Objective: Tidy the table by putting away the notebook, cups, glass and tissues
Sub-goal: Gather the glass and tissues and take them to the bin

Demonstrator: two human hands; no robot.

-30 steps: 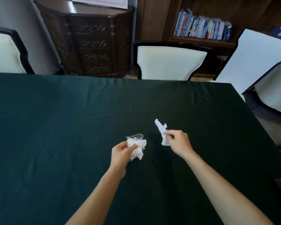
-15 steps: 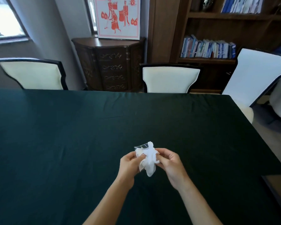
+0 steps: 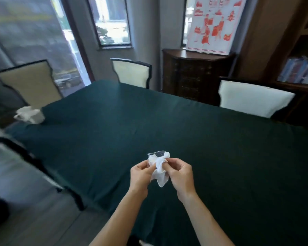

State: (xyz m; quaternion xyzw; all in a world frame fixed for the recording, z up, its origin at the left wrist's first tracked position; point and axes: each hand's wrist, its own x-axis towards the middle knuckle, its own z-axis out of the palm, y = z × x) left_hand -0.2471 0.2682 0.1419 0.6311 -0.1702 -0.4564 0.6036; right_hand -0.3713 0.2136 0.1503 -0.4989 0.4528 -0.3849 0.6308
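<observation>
Room: I am standing at a table point(image 3: 220, 148) draped in a dark green cloth, with cream-backed chairs point(image 3: 252, 102) ringing its far and left sides.
Background: windows point(image 3: 112, 22) are showing beyond my hands, and a dark wooden cabinet point(image 3: 194, 75) is carrying a red-and-white poster point(image 3: 213, 25); books point(image 3: 299, 71) are lining a shelf far off to my right.
Left hand point(image 3: 140, 176): I am curling my fingers closed around a clear plastic cup point(image 3: 156, 155), which is stuffed with crumpled white tissues point(image 3: 159, 173).
Right hand point(image 3: 180, 174): I am pinching the tissues between thumb and fingertips, the remaining fingers loosely bent, just beside my left hand.
Tissues: they are bulging over the cup's rim and hanging down between my two hands, above the cloth and not touching it.
Surface: the green cloth below my hands is lying bare.
Far left: something white and blurred point(image 3: 29, 114) is sitting near the table's far-left corner, well apart from my hands; I cannot tell what it is.
</observation>
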